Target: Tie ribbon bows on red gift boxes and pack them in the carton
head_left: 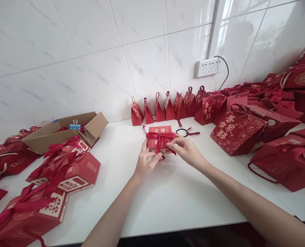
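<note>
ribbon [157,136] is tied over the red box [166,129], mid-surface [168,199]; left hand [144,163] grips the box at its near left, right hand [186,149] pinches the ribbon's right side. gentle, even pulling should keep it neat.

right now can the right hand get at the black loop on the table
Probably yes: the black loop lies just beyond the right hand with nothing seen between, though that hand's grip is on the red ribbon.
</note>
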Demonstrator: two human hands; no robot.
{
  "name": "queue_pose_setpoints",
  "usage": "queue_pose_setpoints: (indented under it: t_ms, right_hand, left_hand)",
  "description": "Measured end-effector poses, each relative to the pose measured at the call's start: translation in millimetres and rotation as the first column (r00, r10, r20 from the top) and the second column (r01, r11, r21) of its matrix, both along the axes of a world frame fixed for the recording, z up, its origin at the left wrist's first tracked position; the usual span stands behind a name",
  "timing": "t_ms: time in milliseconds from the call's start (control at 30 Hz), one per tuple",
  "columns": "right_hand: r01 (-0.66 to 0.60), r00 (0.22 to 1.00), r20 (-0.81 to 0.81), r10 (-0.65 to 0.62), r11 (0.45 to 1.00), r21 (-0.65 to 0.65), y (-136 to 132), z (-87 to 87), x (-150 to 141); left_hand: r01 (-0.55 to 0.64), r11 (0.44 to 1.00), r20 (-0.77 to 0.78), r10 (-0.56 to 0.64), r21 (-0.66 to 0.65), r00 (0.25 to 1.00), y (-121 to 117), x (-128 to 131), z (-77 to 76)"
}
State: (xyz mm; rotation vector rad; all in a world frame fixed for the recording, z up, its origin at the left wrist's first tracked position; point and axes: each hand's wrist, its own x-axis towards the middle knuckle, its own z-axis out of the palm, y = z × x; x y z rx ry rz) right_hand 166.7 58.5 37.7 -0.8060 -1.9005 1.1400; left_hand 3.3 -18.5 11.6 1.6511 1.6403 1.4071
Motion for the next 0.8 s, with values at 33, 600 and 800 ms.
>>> queue_pose_setpoints:
  t_ms: [33, 600, 800]
  right_hand:
    - [-0.014, 0.999, 0.044, 0.015, 1.0, -0.019, -1.2, 2.6, 1.5]
    - [0.008, 1.0, 0.031, -0.006, 0.999, -0.048, -8.6, -7.0, -5.9]
    - [0.024, 0.993, 0.121, -0.018, 0.999, -0.041, -5.7, -6.2, -2.5]
  left_hand:
    - [-0.002, 1.0, -0.002, 0.001, -0.002, 1.0, -0.3, -0.1, 0.1]
    - [-0.086, 0.995, 0.014, 0.087, -0.04, 0.996, 6.9, 5.6, -6.6]
    - [-0.083, 0.995, -0.026, 0.082, -0.049, 0.996, 2.3, 7.3, -4.3]
